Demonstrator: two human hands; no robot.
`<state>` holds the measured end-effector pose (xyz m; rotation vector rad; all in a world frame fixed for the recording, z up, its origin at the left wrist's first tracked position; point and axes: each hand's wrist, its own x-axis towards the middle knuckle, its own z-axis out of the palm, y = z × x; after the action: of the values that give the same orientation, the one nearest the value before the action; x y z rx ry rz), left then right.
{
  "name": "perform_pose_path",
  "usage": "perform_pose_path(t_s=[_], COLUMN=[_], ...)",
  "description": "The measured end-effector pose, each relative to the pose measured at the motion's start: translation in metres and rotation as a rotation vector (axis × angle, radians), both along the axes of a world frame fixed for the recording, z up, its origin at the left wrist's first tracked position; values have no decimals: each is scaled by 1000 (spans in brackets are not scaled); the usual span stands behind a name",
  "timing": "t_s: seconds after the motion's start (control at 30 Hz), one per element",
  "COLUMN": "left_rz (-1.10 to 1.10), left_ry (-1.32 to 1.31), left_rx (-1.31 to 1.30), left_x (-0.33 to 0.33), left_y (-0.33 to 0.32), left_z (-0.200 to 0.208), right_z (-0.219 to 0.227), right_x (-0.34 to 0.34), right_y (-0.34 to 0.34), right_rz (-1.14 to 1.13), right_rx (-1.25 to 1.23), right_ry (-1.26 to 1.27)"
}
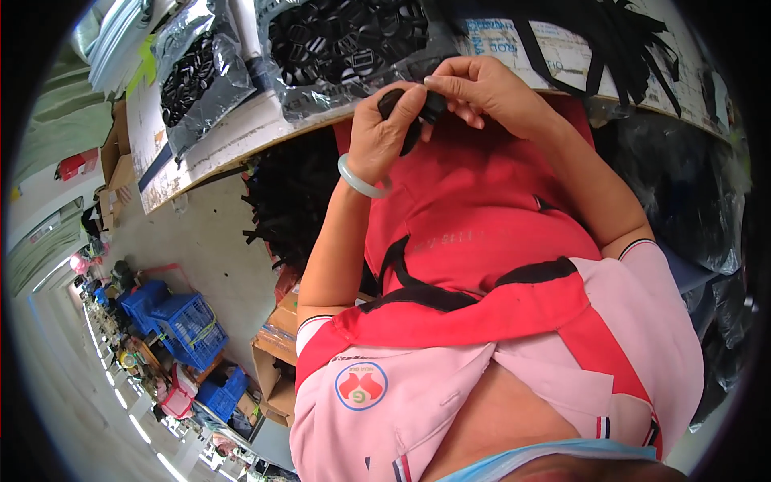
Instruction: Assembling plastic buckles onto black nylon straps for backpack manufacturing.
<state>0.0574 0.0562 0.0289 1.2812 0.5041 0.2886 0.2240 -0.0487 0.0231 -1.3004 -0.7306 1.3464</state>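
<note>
Just past the table's near edge, my left hand (384,132), with a pale bangle (359,178) at its wrist, is closed around a dark black piece (409,138) that looks like folded webbing strap. My right hand (491,95) meets it from the other side, thumb and forefinger pinched at the top of the same black piece. The other fingers of that hand curl loosely below. Fingers cover much of the piece, so its exact shape is hidden. Beyond both hands lies an open plastic bag full of black plastic buckles (349,44).
A second bag of small black parts (189,80) lies on the worn table (173,181) at left. Black straps (594,60) hang over the table at right. A red apron (474,209) covers my lap. Blue crates (189,325) and cardboard boxes (273,373) stand on the floor at left.
</note>
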Motion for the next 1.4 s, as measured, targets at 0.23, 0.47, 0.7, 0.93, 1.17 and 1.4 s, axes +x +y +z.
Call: perform_pose_path(t_s=[0.23, 0.47, 0.7, 0.93, 1.17, 1.4], left_rz=[27, -89, -78, 146, -116, -203], left_ry=[-35, 27, -265, -205, 3, 6], left_rx=[-332, -729, -1264, -1258, -1153, -917], left_x=[-32, -45, -51, -39, -44, -39], left_y=[-18, -45, -46, -50, -42, -38], left_z=[-31, -51, -79, -75, -81, -81], right_z=[-20, -26, -41, -43, -31, -26], right_x=[3, -12, -34, -51, -22, 5], right_y=[-33, -45, -50, -45, -50, -54], right_rz=[-72, 53, 36, -7, 75, 90], right_rx=[-91, -169, -109, 96, 559, 523], right_ry=[119, 190, 253, 69, -1023, -1173])
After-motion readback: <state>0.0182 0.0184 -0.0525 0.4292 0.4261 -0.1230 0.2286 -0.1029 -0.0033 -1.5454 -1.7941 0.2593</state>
